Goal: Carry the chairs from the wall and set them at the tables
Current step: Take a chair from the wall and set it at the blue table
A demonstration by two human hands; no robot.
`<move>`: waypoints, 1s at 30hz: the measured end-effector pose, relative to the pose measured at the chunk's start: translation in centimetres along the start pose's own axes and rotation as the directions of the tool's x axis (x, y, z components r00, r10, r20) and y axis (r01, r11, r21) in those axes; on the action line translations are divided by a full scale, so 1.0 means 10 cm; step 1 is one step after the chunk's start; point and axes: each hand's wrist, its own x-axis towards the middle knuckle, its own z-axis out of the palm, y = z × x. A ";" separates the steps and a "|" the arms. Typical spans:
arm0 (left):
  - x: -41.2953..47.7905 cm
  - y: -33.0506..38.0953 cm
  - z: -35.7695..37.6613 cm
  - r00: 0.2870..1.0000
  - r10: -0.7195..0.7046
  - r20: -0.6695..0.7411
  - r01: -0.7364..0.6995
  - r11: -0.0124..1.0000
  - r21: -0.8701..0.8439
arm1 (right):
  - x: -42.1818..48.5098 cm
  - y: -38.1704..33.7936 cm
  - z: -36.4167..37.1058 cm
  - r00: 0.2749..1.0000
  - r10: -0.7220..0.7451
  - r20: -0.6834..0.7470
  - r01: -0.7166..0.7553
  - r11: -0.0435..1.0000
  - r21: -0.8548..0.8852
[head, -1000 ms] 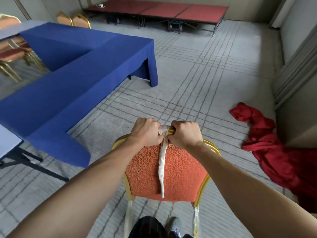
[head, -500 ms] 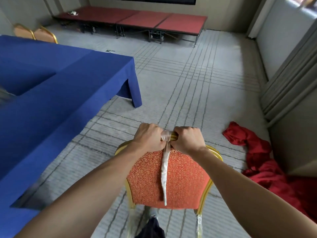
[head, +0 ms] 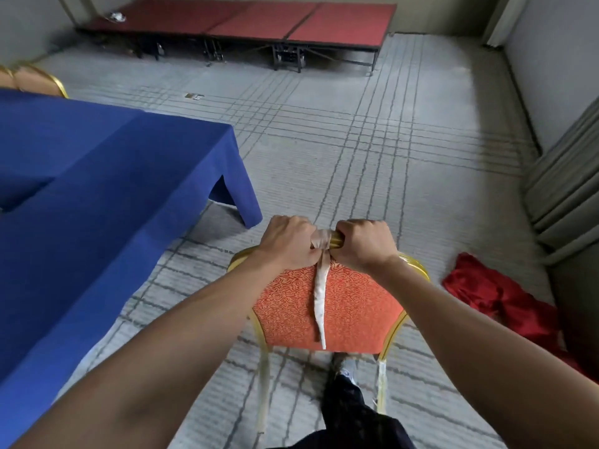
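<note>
While the chair (head: pixel 327 306) has come nearer the corner of the blue worktop (head: pixel 97 196), just to its right, left hand (head: pixel 285 244) and right hand (head: pixel 366 244) keep fingers curled round its top rail (head: pixel 337 238); placement looks close.

Chair (head: pixel 327 306): patterned cloth back, glossy gold frame.

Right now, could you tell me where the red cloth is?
The red cloth lies on the carpet, lower right in head view, right of the chair.
</note>
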 end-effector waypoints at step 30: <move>7.06 -3.33 0.33 0.987 -0.127 -0.096 0.124 0.992 -0.034 | 7.49 2.92 1.22 0.947 -0.170 0.272 0.181 0.983 -0.015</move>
